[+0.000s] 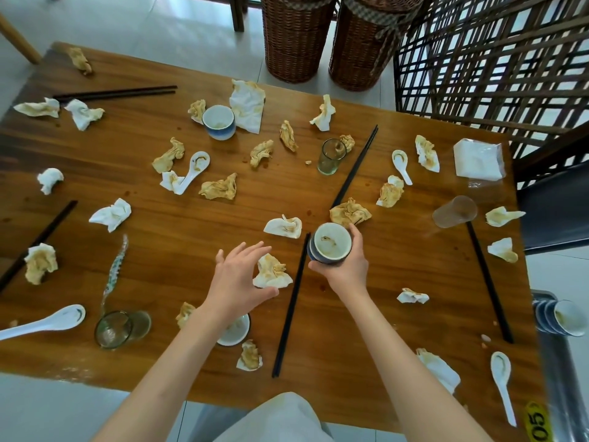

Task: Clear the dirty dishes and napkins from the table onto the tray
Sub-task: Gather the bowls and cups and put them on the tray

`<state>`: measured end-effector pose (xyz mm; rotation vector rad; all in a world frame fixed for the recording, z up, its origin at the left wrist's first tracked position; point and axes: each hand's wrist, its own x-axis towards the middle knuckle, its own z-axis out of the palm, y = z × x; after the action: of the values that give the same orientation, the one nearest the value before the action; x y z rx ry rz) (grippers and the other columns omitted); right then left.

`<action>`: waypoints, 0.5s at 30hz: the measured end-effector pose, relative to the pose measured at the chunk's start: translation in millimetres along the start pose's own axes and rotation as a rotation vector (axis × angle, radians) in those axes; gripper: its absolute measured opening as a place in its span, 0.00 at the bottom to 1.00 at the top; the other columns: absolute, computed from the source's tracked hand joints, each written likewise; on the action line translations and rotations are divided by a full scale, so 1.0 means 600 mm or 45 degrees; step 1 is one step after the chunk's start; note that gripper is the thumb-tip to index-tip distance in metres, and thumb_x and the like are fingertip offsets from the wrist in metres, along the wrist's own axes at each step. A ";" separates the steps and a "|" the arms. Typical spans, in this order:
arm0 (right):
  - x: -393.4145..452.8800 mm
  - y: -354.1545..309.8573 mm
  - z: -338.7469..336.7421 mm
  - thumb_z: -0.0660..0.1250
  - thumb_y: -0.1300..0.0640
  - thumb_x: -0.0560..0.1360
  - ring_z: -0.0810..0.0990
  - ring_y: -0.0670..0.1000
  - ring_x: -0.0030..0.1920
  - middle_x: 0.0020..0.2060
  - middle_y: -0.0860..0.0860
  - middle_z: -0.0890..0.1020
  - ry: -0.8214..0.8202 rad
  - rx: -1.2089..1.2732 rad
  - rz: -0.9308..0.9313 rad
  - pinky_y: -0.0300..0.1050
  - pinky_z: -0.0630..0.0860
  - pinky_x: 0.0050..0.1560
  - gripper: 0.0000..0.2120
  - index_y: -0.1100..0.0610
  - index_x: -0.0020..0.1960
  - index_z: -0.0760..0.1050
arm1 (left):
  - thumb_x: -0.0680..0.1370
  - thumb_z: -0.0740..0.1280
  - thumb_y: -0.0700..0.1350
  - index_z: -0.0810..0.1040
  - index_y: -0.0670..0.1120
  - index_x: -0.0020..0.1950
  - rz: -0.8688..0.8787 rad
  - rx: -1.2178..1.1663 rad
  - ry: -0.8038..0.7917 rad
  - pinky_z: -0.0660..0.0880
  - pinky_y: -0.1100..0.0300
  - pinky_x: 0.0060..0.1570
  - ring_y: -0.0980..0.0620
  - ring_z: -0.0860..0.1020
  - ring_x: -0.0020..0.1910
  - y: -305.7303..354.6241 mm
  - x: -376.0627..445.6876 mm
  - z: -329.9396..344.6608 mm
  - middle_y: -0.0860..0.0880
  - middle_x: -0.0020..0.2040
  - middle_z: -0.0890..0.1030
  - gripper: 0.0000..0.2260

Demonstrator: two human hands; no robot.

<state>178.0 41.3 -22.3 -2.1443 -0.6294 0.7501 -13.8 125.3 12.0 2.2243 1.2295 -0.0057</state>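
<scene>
My right hand is shut on a stack of blue-and-white cups, lifted just above the wooden table. My left hand hovers with fingers spread, its thumb and fingertips around a stained crumpled napkin. A small white dish lies partly hidden under my left wrist. Several more dirty napkins, white spoons, dark chopsticks, glasses and another cup are scattered over the table. At the right edge, stacked cups lie on their side on a metal tray.
Black chopsticks lie between my hands. A tipped glass and spoon lie at front left, a plastic cup on its side at right. A napkin pack sits far right. Wicker baskets and a lattice screen stand behind.
</scene>
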 end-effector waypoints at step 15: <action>-0.026 -0.008 -0.008 0.82 0.56 0.56 0.72 0.41 0.51 0.46 0.36 0.73 -0.005 0.022 -0.056 0.34 0.70 0.49 0.37 0.49 0.61 0.71 | 0.68 0.74 0.56 0.65 0.55 0.72 -0.101 0.012 0.041 0.44 0.43 0.71 0.51 0.57 0.74 0.000 -0.050 -0.035 0.55 0.73 0.65 0.34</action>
<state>169.4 31.8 -11.0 -2.1072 -0.6678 0.7337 -36.5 112.5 37.5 2.1902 1.3371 -0.0071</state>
